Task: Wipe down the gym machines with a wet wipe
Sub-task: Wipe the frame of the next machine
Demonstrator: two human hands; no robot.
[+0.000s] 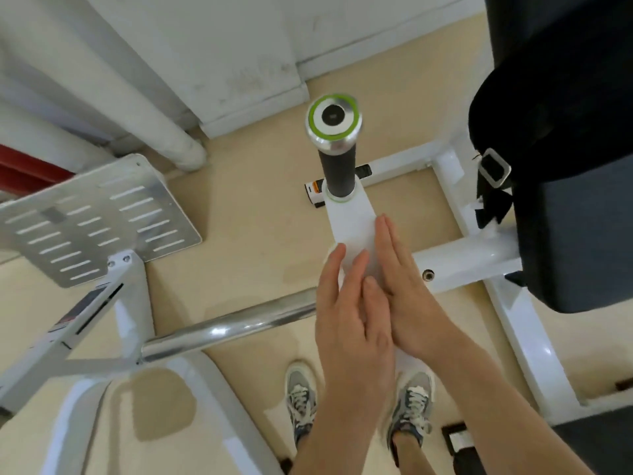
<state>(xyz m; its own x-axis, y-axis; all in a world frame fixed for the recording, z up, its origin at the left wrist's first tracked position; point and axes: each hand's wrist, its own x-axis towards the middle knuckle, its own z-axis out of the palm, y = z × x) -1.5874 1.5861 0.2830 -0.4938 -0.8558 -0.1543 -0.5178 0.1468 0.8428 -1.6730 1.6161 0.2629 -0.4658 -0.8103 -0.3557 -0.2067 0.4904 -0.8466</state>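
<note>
Both hands lie flat with fingers straight, left hand (349, 323) overlapping right hand (407, 289) on the white arm (352, 221) just below the grip (337, 173), wipe (342, 274) peeking from under the left fingers (hard to make out, white on white), so I'd press evenly and stroke towards that grip.

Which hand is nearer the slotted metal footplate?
Left. The left hand lies flat on the white arm, right of the footplate; the right hand lies beside it, farther right.
</note>
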